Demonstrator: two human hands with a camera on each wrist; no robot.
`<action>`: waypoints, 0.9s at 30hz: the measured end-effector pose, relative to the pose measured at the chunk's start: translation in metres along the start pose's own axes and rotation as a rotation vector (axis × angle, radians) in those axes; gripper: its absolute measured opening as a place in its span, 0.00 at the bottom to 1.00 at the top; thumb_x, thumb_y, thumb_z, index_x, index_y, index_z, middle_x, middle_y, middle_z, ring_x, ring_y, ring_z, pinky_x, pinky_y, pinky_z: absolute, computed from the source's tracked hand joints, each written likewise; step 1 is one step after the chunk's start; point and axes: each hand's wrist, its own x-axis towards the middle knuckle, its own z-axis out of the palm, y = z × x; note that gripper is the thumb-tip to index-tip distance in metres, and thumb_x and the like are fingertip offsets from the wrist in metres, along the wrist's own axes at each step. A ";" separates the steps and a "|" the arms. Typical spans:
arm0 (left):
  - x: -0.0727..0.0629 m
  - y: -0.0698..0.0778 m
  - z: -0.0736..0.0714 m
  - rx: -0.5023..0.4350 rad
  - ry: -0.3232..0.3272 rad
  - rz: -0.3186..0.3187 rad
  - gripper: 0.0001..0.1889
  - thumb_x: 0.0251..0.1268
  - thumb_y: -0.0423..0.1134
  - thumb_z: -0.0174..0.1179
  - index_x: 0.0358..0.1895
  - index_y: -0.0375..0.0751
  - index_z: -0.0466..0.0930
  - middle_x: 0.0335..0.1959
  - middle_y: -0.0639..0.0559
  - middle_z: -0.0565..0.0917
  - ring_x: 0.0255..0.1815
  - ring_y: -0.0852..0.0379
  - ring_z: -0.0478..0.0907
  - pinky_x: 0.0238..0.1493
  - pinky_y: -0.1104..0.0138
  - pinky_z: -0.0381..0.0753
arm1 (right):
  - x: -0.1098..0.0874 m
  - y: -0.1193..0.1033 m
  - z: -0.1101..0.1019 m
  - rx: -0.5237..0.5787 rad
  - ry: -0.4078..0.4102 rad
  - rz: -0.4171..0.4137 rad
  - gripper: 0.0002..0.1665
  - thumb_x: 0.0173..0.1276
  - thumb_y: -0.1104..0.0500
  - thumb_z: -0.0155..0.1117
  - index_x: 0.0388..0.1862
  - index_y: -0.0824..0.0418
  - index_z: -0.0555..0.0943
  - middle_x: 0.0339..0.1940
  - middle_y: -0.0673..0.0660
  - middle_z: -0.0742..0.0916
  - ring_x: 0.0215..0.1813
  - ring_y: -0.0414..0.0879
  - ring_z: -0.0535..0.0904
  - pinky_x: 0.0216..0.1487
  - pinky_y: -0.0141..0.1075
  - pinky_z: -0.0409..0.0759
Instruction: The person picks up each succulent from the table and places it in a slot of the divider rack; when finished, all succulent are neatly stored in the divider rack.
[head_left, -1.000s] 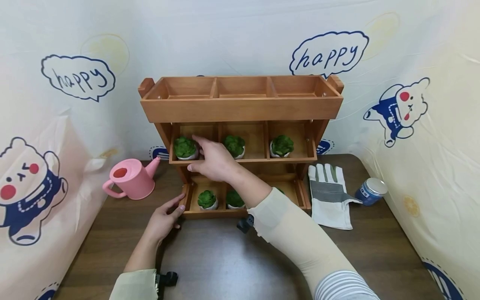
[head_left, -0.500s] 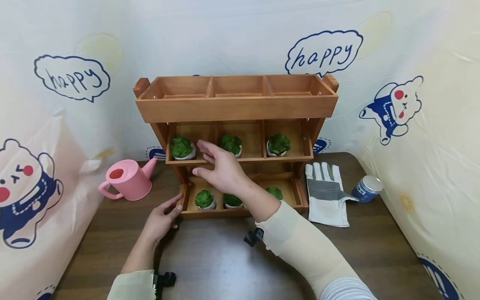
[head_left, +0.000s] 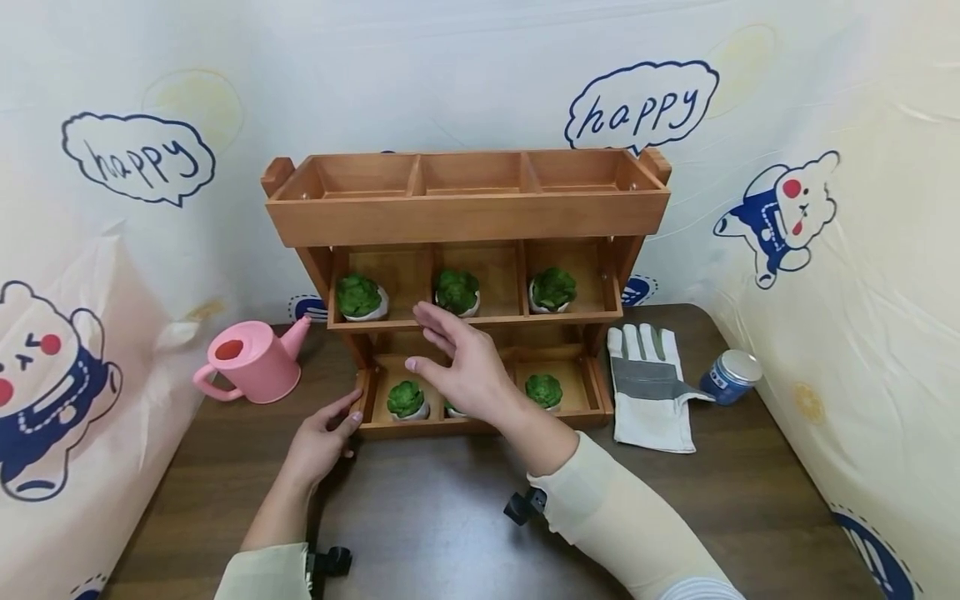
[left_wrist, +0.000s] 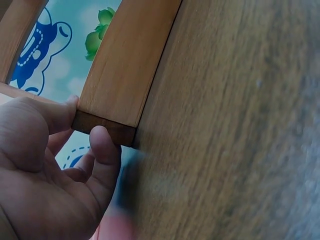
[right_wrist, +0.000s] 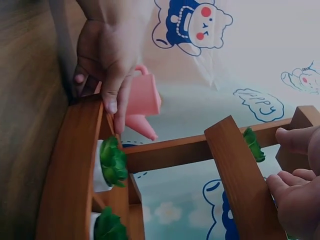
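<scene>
A three-tier wooden plant stand stands on the table. My left hand grips its lower left corner, thumb and fingers around the bottom box's end in the left wrist view. My right hand holds nothing and hovers in front of the middle and bottom tiers, fingers extended and thumb apart. The middle tier holds three potted succulents: a left one, a middle one and a right one. On the bottom tier, a left succulent and a right one show; my right hand mostly hides the middle one.
Left of the stand is a pink watering can. To the right lie a white-and-grey glove and a blue can with a silver lid. A printed cloth hangs behind. The stand's top tier has three compartments.
My right hand has drawn back from the middle tier's left succulent, moving right and toward me. The left hand keeps its grip on the stand's corner. The head view has shifted slightly.
</scene>
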 end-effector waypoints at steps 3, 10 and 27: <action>0.000 0.000 -0.001 0.006 0.001 0.004 0.27 0.80 0.51 0.56 0.79 0.60 0.68 0.71 0.39 0.67 0.52 0.43 0.75 0.38 0.61 0.86 | -0.007 0.003 0.000 0.015 0.018 -0.014 0.42 0.70 0.65 0.73 0.80 0.58 0.67 0.77 0.56 0.74 0.72 0.40 0.74 0.67 0.30 0.74; 0.000 -0.003 -0.001 0.028 -0.007 0.035 0.28 0.81 0.52 0.55 0.80 0.59 0.66 0.73 0.37 0.66 0.52 0.42 0.75 0.38 0.61 0.87 | -0.026 0.016 -0.005 0.046 0.035 -0.042 0.42 0.68 0.67 0.73 0.78 0.60 0.68 0.76 0.56 0.75 0.74 0.45 0.73 0.70 0.36 0.74; -0.011 -0.006 -0.006 0.193 0.072 0.153 0.28 0.82 0.51 0.53 0.80 0.53 0.67 0.68 0.34 0.70 0.62 0.36 0.73 0.61 0.41 0.73 | -0.087 0.056 -0.029 -0.105 0.020 0.054 0.40 0.69 0.54 0.76 0.77 0.52 0.71 0.74 0.45 0.77 0.70 0.43 0.76 0.70 0.42 0.75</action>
